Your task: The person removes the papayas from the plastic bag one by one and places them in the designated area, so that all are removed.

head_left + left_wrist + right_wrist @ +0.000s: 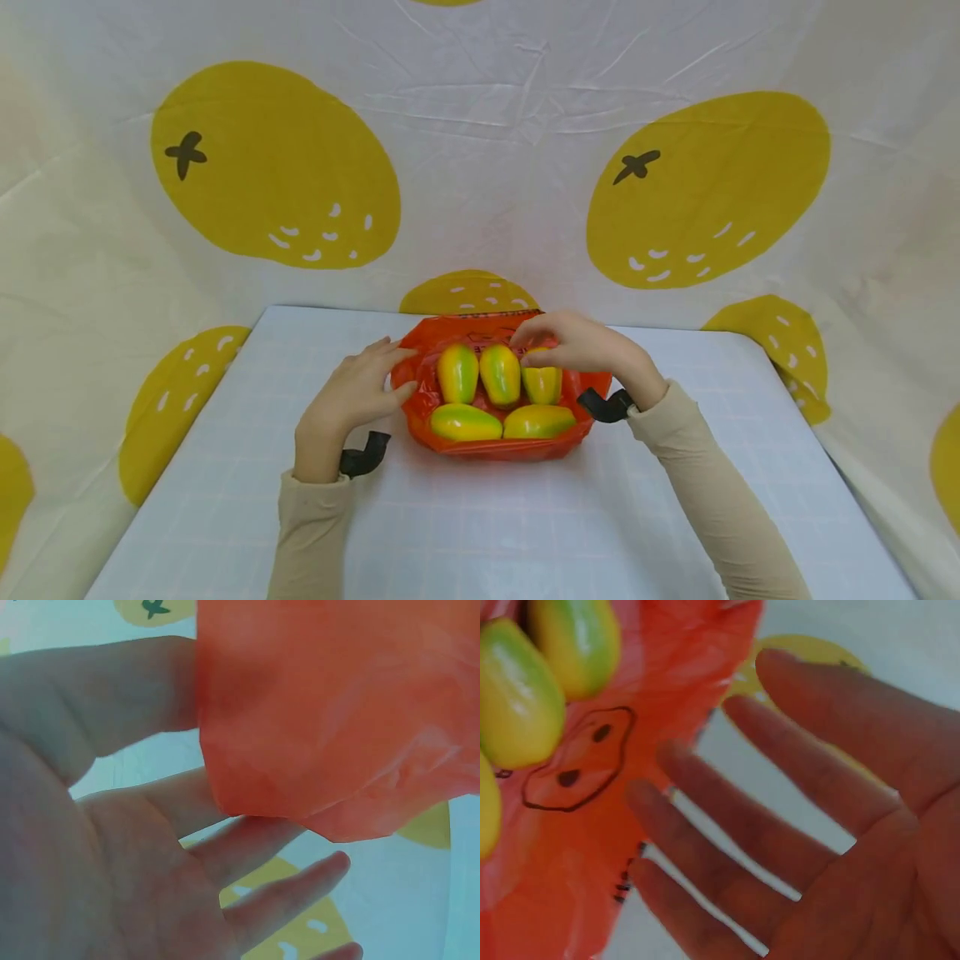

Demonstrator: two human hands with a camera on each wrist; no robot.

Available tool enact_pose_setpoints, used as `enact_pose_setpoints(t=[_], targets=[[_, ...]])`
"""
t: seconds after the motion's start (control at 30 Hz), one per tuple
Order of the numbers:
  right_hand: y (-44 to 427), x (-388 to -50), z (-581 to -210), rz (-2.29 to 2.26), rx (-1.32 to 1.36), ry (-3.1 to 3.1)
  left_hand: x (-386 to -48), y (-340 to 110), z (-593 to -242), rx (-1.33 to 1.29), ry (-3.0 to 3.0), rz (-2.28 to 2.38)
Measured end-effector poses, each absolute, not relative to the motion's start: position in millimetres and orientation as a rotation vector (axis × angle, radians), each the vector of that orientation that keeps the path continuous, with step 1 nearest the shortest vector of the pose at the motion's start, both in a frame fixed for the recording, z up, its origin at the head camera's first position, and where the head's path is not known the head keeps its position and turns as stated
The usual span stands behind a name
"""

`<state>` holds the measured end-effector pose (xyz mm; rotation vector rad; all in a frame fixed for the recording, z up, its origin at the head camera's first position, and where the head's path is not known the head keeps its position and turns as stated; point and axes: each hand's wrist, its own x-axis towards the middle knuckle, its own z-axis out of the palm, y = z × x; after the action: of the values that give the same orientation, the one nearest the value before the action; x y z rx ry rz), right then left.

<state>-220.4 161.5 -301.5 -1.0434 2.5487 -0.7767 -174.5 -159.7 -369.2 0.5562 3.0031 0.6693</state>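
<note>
A red plastic bag (495, 451) lies spread on the table with several yellow-green mangoes (457, 375) in it: an upright row behind, two lying across the front (538, 422). My left hand (356, 387) is at the bag's left edge, fingers stretched out. In the left wrist view the bag (330, 697) hides the thumb tip and some fingertips; a firm grip does not show. My right hand (581, 342) hovers over the bag's back right part, partly covering one mango (543, 385). The right wrist view shows its fingers (727, 825) spread, with nothing between them.
The table (480, 533) has a pale checked cover. A white cloth (495, 192) printed with large yellow fruits hangs behind and at both sides. Black straps (365, 454) hang at both wrists. Black print marks the bag's inside.
</note>
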Motion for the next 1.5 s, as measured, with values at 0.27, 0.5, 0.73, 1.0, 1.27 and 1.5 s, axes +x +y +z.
enact_pose_setpoints(t=[0.27, 0.5, 0.73, 1.0, 1.27, 1.5], targets=[[150, -243, -310, -0.513, -1.064, 2.377, -176, -160, -369, 0.541, 3.005, 0.667], [137, -247, -323, -0.369, -1.021, 2.305, -175, -156, -370, 0.533, 3.000, 0.646], [128, -238, -342, -0.212, -0.919, 2.259, -175, -154, -370, 0.528, 3.001, 0.647], [133, -229, -354, -0.180, -0.858, 2.212, -176, -152, -370, 0.499, 2.994, 0.639], [141, -223, -361, -0.112, -0.810, 2.235, -176, -152, -370, 0.490, 2.996, 0.642], [139, -218, -366, -0.015, -0.783, 2.239, -176, -153, -371, 0.507, 3.004, 0.649]])
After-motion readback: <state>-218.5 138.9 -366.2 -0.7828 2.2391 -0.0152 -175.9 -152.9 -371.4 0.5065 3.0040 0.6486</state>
